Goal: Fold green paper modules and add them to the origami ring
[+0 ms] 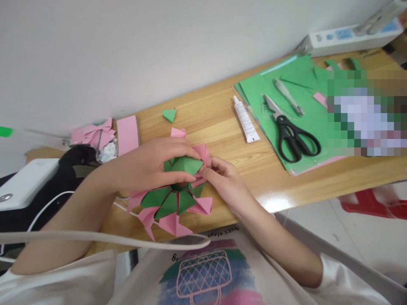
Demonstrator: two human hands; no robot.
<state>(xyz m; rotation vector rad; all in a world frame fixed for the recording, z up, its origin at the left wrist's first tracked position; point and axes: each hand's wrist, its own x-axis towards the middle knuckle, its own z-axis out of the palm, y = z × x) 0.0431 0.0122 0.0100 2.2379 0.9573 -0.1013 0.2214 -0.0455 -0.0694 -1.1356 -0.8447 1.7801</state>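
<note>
A round folded-paper model (162,203), green in the middle with pink pointed pieces around its edge, lies at the front of the wooden table. From the left, my left hand (155,163) reaches over it, thumb and fingers closed on a raised green paper fold (186,166). My right hand (227,180) pinches the model's right side, where the green fold meets a pink piece (202,152). The fingers partly hide the point of contact. A small green paper scrap (169,115) lies behind the model.
Right of the model are a white glue tube (246,120), black-handled scissors (291,131) and a clear pen-like tool (288,96) on green paper sheets (260,82). Pink paper (127,134) and a white power bank (28,183) are at left. A white cable (127,240) crosses in front; a power strip (346,39) stands behind.
</note>
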